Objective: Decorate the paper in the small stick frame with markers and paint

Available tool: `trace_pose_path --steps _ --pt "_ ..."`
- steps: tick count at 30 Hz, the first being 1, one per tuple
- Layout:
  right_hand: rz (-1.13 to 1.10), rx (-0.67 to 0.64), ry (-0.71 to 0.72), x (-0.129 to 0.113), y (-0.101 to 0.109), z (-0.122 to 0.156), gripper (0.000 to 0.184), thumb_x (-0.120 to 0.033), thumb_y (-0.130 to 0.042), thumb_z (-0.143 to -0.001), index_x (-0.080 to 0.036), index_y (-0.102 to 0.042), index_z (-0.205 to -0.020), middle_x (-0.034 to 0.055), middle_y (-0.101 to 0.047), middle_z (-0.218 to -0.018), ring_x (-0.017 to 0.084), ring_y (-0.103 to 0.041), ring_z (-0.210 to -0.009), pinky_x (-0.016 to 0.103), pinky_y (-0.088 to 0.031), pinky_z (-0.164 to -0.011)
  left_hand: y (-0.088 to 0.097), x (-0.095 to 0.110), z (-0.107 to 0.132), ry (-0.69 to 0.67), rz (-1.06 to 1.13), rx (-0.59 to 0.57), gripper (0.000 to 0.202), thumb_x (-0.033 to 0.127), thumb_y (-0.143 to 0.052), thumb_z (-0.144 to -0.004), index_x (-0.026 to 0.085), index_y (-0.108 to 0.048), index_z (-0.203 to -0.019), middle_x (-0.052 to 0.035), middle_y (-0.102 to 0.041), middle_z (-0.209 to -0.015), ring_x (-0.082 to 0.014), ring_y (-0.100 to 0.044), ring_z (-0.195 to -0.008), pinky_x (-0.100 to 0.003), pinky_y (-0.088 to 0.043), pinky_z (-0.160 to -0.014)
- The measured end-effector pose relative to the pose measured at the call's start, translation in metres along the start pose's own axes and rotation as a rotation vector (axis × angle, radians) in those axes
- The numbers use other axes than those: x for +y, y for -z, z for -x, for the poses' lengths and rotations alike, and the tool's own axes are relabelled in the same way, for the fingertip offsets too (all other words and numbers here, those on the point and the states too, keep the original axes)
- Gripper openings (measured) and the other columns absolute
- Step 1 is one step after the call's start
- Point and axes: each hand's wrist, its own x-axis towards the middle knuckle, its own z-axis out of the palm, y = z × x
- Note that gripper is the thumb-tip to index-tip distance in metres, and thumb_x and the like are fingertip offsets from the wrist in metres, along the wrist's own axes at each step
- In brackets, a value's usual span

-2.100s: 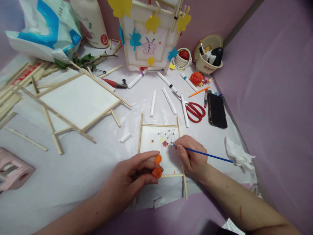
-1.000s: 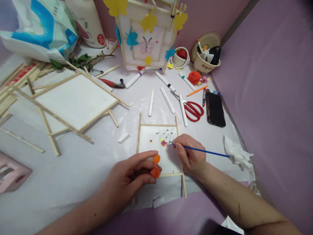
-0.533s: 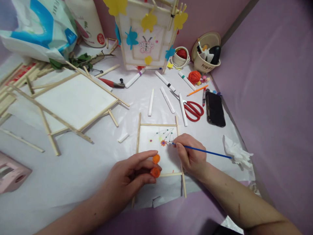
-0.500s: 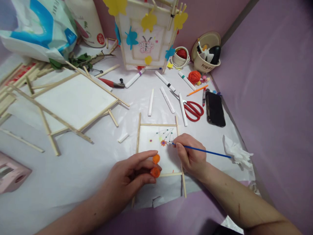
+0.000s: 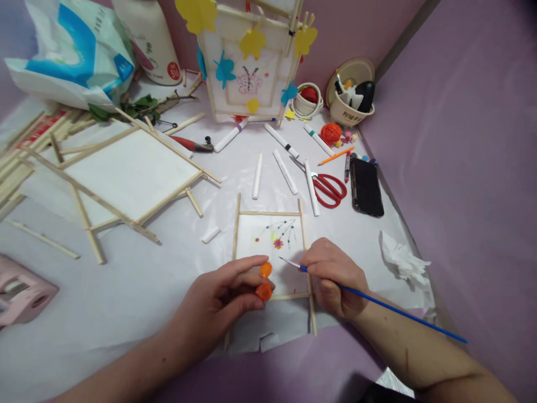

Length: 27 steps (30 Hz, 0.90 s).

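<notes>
Between the fingers and thumb of my left hand [image 5: 229,294] is a small open paint pot [image 5: 264,291] with orange paint, its flip lid raised. My right hand [image 5: 338,278] is closed around a thin blue paintbrush [image 5: 403,310]. The brush tip points left, apart from the paper and a little right of the pot. Beneath both hands lies a wooden stick frame [image 5: 236,235] backed with white paper [image 5: 251,224]. On that paper are dotted curved stems and an orange flower with a purple centre [image 5: 278,244]. My left hand covers the frame's lower left part.
Several white markers and red-handled scissors [image 5: 331,190] lie beyond the frame. A phone [image 5: 366,187] and crumpled tissue [image 5: 403,260] are at right. A larger stick frame [image 5: 138,224] rests at left, and a decorated paper lantern [image 5: 251,106] stands at the back.
The brush tip has come off the orange flower and moved down toward the paint pot. My right hand has lowered and tilted the brush. My left hand keeps its hold.
</notes>
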Motion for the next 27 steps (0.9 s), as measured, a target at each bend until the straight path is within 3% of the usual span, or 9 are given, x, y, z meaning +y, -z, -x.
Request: trace_pose_path --steps 3,6,13,19,21,24,27 --pt "-0.081 -0.026 0.109 -0.008 -0.001 -0.008 0.019 -0.021 -0.041 -0.095 -0.017 -0.058 -0.102 0.0085 -0.067 -0.078 0.02 -0.063 -0.069 0.036 -0.051 -0.06 -0.001 0.003 0.0 0.005 0.009 -0.003 0.043 0.01 -0.066 -0.083 0.023 -0.063 -0.123 0.0014 -0.076 -0.091 -0.0131 -0.071 -0.083 -0.021 -0.056 -0.079" --pt "-0.071 -0.1 0.129 -0.011 -0.003 -0.012 0.02 -0.022 -0.04 -0.096 -0.015 -0.058 -0.098 0.0091 -0.066 -0.078 0.019 -0.062 -0.068 0.034 -0.05 -0.059 -0.003 0.005 -0.001 0.005 0.035 -0.002 0.042 0.009 -0.066 -0.081 0.022 -0.063 -0.121 0.002 -0.076 -0.089 -0.0129 -0.071 -0.082 -0.021 -0.057 -0.077" --pt "-0.055 -0.113 0.144 -0.012 -0.005 -0.014 0.02 -0.019 -0.04 -0.095 -0.014 -0.059 -0.095 0.01 -0.066 -0.076 0.019 -0.061 -0.067 0.034 -0.049 -0.059 -0.003 0.008 -0.002 0.041 0.048 0.003 0.042 0.01 -0.066 -0.08 0.022 -0.063 -0.12 0.0018 -0.076 -0.09 -0.0132 -0.071 -0.081 -0.022 -0.057 -0.077" --pt "-0.136 -0.023 0.163 -0.009 -0.005 -0.007 0.02 -0.018 -0.041 -0.094 -0.014 -0.059 -0.101 0.009 -0.066 -0.077 0.02 -0.062 -0.066 0.036 -0.048 -0.058 -0.003 0.008 -0.001 0.024 0.043 0.006 0.042 0.01 -0.066 -0.081 0.023 -0.063 -0.12 0.0022 -0.076 -0.088 -0.0136 -0.071 -0.083 -0.022 -0.056 -0.078" --pt "-0.146 0.086 0.095 -0.005 -0.006 -0.003 0.019 -0.018 -0.044 -0.093 -0.016 -0.061 -0.103 0.008 -0.067 -0.079 0.02 -0.062 -0.067 0.036 -0.049 -0.059 -0.003 0.006 0.0 0.011 0.033 0.007 0.042 0.011 -0.066 -0.082 0.023 -0.063 -0.122 0.0014 -0.076 -0.089 -0.0141 -0.07 -0.083 -0.023 -0.056 -0.077" --pt "-0.054 0.224 -0.123 0.002 -0.007 -0.003 0.019 -0.014 -0.047 -0.092 -0.02 -0.063 -0.098 0.005 -0.066 -0.078 0.018 -0.061 -0.068 0.034 -0.049 -0.06 -0.001 0.003 0.0 0.012 0.006 0.012 0.042 0.011 -0.066 -0.082 0.023 -0.064 -0.122 0.0005 -0.076 -0.089 -0.0149 -0.07 -0.083 -0.024 -0.056 -0.079" --pt "0.06 0.163 -0.241 0.007 -0.007 -0.007 0.017 -0.013 -0.047 -0.092 -0.02 -0.063 -0.09 0.0033 -0.064 -0.075 0.016 -0.06 -0.068 0.031 -0.048 -0.061 0.0 0.001 0.0 0.014 -0.007 0.004 0.042 0.012 -0.066 -0.083 0.024 -0.064 -0.123 0.0007 -0.076 -0.09 -0.0144 -0.07 -0.084 -0.024 -0.056 -0.08"
